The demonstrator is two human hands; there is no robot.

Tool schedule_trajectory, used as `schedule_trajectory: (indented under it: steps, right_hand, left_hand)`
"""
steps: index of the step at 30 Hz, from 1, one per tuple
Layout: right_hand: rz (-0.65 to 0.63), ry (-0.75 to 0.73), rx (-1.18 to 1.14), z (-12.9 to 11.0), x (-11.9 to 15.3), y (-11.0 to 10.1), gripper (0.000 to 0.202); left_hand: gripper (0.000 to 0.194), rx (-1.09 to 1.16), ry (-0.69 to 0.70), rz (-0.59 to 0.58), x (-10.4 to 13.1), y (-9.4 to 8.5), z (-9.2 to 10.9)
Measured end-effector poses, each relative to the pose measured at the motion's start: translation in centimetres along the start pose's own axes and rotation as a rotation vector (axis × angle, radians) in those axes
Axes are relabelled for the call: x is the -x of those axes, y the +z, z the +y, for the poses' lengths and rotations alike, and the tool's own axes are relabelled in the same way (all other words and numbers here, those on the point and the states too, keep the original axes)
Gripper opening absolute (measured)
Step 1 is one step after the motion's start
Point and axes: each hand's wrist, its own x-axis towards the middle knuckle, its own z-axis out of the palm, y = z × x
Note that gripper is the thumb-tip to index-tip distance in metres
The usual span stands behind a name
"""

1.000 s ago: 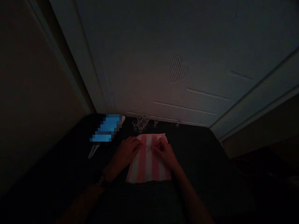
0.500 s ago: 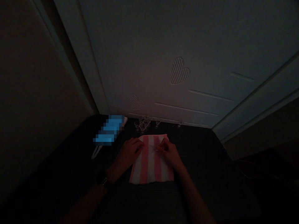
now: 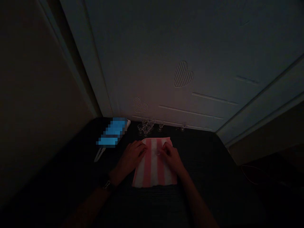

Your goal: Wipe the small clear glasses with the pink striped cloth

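Note:
A pink and white striped cloth (image 3: 154, 174) lies flat on the dark table. My left hand (image 3: 133, 154) rests at its left edge, fingers loosely bent over the fabric and the thumb a little apart. Over the right half of the cloth, my right hand (image 3: 173, 157) pinches a small clear glass (image 3: 157, 152) between thumb and fingertips. The glass is faint in the dim light, so its exact tilt and whether it touches the cloth are hard to make out. Behind the cloth stand several small stemmed glasses (image 3: 145, 129) in a cluster.
One more small glass (image 3: 161, 125) stands right of the cluster, and another clear piece (image 3: 182, 127) sits farther right by the wall. A lit phone-like device (image 3: 112, 133), its screen pixelated, leans at left. A pale panel (image 3: 152, 79) with raised hearts bounds the table's back.
The view has shifted slightly. My right hand stays over the cloth with the small glass, which appears turned a little. My left hand keeps its place at the cloth's edge.

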Motion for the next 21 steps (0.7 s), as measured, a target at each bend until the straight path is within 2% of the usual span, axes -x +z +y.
schedule_trajectory:
  steps: [3, 9, 14, 16, 21]
  right_hand:
    - [-0.078, -0.026, -0.017, -0.3, 0.0, -0.3, 0.017]
    - [-0.329, -0.016, -0.201, -0.5, 0.3, -0.6, 0.017]
    - [-0.368, -0.006, -0.221, -0.8, 0.6, -0.7, 0.017]
    - [-0.422, 0.001, -0.24, -1.0, 0.8, -0.8, 0.017]
    - [-0.724, 0.12, -0.405, -1.6, 1.4, -0.9, 0.018]
  left_hand:
    - [0.018, -0.007, 0.007, 0.003, 0.0, 0.0, 0.0]
    - [0.018, -0.012, 0.008, 0.005, 0.0, 0.0, 0.0]
    - [0.018, -0.002, 0.007, 0.009, 0.0, 0.1, 0.1]
    - [0.018, -0.005, 0.003, -0.003, 0.0, 0.0, 0.2]
    - [0.018, -0.012, 0.007, -0.011, 0.1, -0.1, 0.3]
